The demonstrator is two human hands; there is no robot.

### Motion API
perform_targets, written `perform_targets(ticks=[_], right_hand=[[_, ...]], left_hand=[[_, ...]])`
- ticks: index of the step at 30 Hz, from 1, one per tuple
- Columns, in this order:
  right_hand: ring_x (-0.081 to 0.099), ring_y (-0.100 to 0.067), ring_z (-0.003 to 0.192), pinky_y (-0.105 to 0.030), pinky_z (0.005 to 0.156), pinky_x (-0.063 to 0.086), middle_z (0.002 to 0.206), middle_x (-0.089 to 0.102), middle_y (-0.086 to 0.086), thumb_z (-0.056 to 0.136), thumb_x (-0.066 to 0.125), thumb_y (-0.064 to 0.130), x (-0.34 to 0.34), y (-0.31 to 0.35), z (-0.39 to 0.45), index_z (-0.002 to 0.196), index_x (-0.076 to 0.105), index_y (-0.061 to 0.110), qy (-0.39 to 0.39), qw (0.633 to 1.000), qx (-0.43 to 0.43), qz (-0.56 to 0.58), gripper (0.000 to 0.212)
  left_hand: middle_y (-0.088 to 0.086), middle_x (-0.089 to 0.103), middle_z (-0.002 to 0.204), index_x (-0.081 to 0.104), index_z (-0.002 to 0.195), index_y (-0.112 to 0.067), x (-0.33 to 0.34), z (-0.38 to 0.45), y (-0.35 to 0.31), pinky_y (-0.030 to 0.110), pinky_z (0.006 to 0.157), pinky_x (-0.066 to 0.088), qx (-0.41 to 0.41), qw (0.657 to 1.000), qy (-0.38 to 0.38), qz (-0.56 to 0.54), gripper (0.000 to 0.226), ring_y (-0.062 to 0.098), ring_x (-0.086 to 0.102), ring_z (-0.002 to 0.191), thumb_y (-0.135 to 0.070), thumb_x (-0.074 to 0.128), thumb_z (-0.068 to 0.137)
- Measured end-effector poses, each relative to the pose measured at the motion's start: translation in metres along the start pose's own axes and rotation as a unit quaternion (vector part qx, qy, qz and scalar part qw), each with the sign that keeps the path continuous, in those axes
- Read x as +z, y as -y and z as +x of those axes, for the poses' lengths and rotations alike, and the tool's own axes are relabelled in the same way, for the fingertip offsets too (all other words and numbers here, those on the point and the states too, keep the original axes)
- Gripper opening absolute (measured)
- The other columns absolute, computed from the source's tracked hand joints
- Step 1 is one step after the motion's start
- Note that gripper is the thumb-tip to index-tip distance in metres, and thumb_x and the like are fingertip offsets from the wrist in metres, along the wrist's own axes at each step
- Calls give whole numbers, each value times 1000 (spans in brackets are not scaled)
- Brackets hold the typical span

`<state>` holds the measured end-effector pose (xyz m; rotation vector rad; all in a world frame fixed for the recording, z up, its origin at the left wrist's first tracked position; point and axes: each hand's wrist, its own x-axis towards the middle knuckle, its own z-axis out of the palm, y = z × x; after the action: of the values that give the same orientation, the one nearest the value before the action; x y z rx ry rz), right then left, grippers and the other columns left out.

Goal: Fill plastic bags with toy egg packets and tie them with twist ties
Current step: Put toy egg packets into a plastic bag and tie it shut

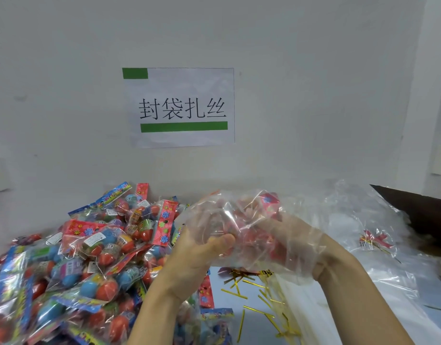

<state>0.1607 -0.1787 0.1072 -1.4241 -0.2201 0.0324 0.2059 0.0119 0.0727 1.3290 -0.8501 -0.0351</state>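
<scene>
1. I see the left hand (202, 247) gripping the clear plastic bag (239, 220) above the bench (239, 317).
2. The right hand (284, 242) is inside it, its fingers hidden; I cannot tell their state.
3. Toy egg packets (90, 257) are piled at the left.

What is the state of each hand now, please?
Left hand: grips the plastic bag from outside, thumb curled on it.
Right hand: inside the bag; its grip cannot be told.

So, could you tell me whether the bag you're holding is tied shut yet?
Not yet: the plastic bag is untied, its mouth loose around the right hand; gold twist ties lie on the table.
</scene>
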Motion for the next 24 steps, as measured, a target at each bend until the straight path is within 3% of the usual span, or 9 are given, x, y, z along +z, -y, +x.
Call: perform_targets(ticks=[3, 4, 6, 8, 10, 14, 19, 21, 24], right_hand=[[76, -24, 83, -40, 68, 63, 92, 75, -16, 75, 85, 24, -2, -2, 6, 109, 74, 9, -52, 998, -15, -37, 40], [75, -27, 87, -45, 74, 63, 92, 75, -16, 69, 89, 25, -1, -2, 6, 99, 77, 10, -57, 997, -27, -48, 36], [74, -23, 77, -36, 68, 62, 80, 74, -10, 62, 91, 27, 0, -1, 4, 78, 80, 15, -53, 995, -55, -67, 23], [72, -19, 73, -28, 65, 58, 76, 73, -7, 62, 91, 26, 1, 0, 4, 73, 80, 18, -46, 995, -74, -54, 17], [73, -20, 72, -29, 64, 59, 75, 74, -7, 64, 89, 19, -2, -1, 6, 72, 80, 20, -48, 995, -82, -22, 12], [73, -26, 74, -42, 67, 61, 79, 74, -12, 72, 79, 9, -4, 2, 6, 77, 79, 12, -31, 994, -70, 76, 6], [71, -16, 56, -24, 50, 56, 66, 72, -6, 68, 77, 7, 7, 0, 6, 63, 79, 17, -49, 992, -95, 62, 11], [72, -16, 57, -25, 49, 55, 69, 73, -8, 74, 75, 1, 11, -3, 8, 70, 80, 15, -70, 987, -125, 66, 15], [72, -27, 64, -33, 55, 58, 75, 74, -17, 71, 80, 1, 18, -8, 14, 82, 77, 3, -114, 977, -161, 76, 11]], left_hand=[[-8, 64, 132, 54, 128, -44, 3, -1, 0, 34, 93, 55, -21, 999, -26, -13, 75, 17, 63, 121, -51, 89, 62], [-19, 63, 131, 48, 133, -45, 5, 0, 0, 25, 88, 55, -24, 999, -33, -14, 90, 6, 63, 119, -60, 90, 55], [-32, 61, 126, 39, 142, -40, 7, 0, -2, 14, 80, 54, -14, 999, -33, 8, 111, -9, 61, 113, -72, 85, 46], [-13, 55, 144, 33, 151, -28, 13, 5, -6, 25, 86, 57, -18, 999, -46, 2, 129, 8, 59, 125, -79, 80, 42], [14, 42, 154, 28, 155, -16, 17, 8, -6, 42, 94, 56, -18, 991, -83, -108, 139, 35, 47, 136, -85, 71, 42], [7, 46, 153, 40, 151, -28, 19, 7, 1, 57, 116, 32, -27, 921, -74, -381, 82, 35, 46, 139, -78, 33, 87], [20, 63, 133, 62, 133, -16, 39, 19, 4, 48, 92, 54, -59, 931, -95, -346, 71, 38, 62, 120, -65, 23, 101], [16, 69, 123, 67, 126, -17, 51, 21, 5, 43, 87, 57, -77, 925, -131, -347, 69, 32, 68, 109, -66, 27, 100], [14, 70, 119, 55, 140, -13, 61, 25, 12, 37, 79, 58, -111, 903, -200, -363, 70, 27, 71, 92, -64, 29, 99]])
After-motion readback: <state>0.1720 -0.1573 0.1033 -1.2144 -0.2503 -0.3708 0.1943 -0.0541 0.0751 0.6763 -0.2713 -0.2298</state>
